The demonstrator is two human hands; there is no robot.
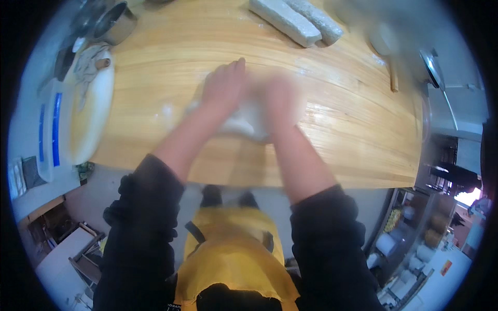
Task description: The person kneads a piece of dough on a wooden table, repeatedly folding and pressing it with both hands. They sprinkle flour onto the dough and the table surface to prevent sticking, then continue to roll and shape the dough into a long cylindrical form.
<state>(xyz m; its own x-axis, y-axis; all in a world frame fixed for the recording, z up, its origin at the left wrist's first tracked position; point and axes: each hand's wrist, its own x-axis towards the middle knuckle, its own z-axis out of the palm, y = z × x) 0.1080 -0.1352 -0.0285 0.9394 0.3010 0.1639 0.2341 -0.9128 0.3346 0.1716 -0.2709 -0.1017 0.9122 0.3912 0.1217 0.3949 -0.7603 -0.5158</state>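
A white, soft mass that looks like dough (243,123) lies on the wooden tabletop (350,147) in front of me. My left hand (225,86) is at its far left side, fingers curled against it. On its right side rests my right hand (281,97), strongly blurred, so its finger positions are unclear. Hands and forearms hide part of the mass, and its right edge is smeared by motion. Black sleeves are pushed up to both forearms.
Two long, pale blocks (290,23) lie at the far edge. On the left are a white oval board or tray (106,93), a grey cloth (87,62) and a metal pot (116,25). A wooden handle (394,77) lies at the right, near a metal ladle (432,68).
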